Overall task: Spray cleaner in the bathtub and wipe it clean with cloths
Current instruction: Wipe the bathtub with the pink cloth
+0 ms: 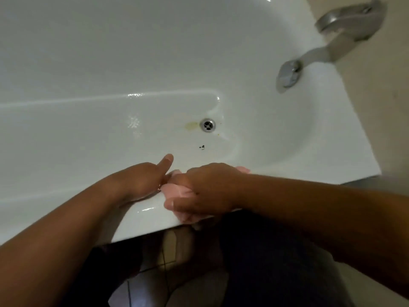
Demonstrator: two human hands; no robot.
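A white bathtub [110, 63] fills the view, its near rim [141, 220] at the bottom. A pink cloth [178, 191] lies bunched on that rim. My right hand [205, 191] is closed over the cloth and presses it on the rim. My left hand [141, 180] rests on the rim just left of the cloth, thumb raised, its fingers touching the cloth's left edge; whether it grips the cloth is hidden. The drain [207, 124] sits in the tub floor beyond my hands, with a yellowish stain [191, 125] to its left and small dark specks [201, 146] below it.
A metal faucet [345, 21] with a spout [287, 74] hangs over the tub's right end. A beige wall [380, 96] runs along the right. Dark clothing [265, 262] and tiled floor [141, 284] lie below the rim.
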